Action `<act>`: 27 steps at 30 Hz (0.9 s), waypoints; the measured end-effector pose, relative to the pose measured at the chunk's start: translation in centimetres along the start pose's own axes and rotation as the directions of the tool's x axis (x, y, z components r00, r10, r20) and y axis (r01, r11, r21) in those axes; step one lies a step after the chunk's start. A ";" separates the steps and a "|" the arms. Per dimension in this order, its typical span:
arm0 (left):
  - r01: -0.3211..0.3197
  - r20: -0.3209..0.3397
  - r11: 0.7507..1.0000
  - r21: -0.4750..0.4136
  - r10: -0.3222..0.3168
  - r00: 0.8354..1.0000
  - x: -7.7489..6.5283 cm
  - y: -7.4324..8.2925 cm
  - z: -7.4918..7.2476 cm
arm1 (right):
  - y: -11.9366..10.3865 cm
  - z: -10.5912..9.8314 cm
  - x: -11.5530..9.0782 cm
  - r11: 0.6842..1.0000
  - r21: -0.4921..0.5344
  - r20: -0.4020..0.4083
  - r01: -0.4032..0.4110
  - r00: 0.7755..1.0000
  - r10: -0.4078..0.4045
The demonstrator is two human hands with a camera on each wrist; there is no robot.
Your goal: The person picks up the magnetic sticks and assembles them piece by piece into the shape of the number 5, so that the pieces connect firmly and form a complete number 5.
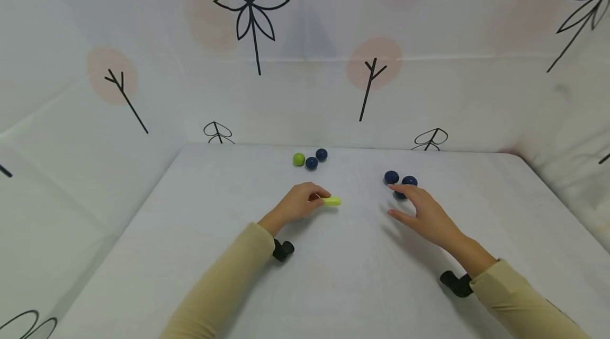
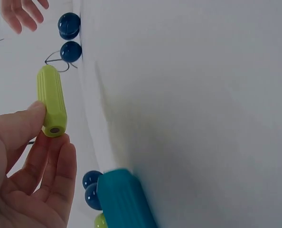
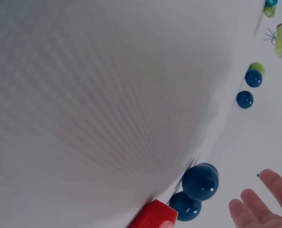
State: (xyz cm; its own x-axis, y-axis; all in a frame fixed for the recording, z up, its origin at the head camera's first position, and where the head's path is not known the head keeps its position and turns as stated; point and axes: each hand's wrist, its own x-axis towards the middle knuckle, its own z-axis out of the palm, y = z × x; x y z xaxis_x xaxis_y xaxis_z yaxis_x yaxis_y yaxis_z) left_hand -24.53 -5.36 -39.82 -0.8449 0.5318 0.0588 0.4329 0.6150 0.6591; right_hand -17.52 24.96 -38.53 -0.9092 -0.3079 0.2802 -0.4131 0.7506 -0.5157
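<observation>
My left hand pinches a yellow-green magnetic building rod between thumb and fingers, just above the white table. A grey disc shows in the end of the rod in the left wrist view. My right hand holds nothing; its thumb and fingers are spread apart beside three dark blue balls, partly covering them. At the back, a green ball lies near two more dark blue balls.
A teal rod lies on the table in the left wrist view. The right wrist view has a red rod near the blue balls and a green piece at the top right. White patterned cloth walls the table's back and sides.
</observation>
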 end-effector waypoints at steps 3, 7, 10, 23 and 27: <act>-0.012 0.018 1.000 0.001 0.012 1.000 0.1 0.4 0.4 | 0.0 0.0 0.0 1.000 0.001 0.012 -0.014 1.000 0.014; -0.022 0.039 1.000 0.007 0.022 0.999 0.0 0.8 0.7 | 0.1 0.0 0.1 1.000 0.001 0.022 -0.020 1.000 0.020; -0.020 0.048 1.000 0.008 0.020 0.999 0.1 0.9 0.9 | 0.2 0.1 0.1 1.000 -0.001 0.017 -0.009 1.000 0.009; -0.036 0.073 0.999 0.011 0.035 0.997 0.5 1.4 1.6 | -0.3 0.6 0.7 1.000 -0.005 0.033 -0.019 0.999 0.019; -0.028 0.086 1.000 0.002 0.028 0.996 0.7 1.5 1.8 | -0.3 0.7 0.8 1.000 0.001 0.030 -0.009 1.000 0.009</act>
State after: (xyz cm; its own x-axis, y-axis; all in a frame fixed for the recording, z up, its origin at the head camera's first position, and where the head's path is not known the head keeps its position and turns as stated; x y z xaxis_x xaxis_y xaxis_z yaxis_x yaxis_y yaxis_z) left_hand -23.92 -3.02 -40.17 -0.8026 0.5964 0.0126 0.4570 0.6011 0.6556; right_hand -18.12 24.09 -38.74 -0.9142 -0.3183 0.2509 -0.4046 0.7531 -0.5188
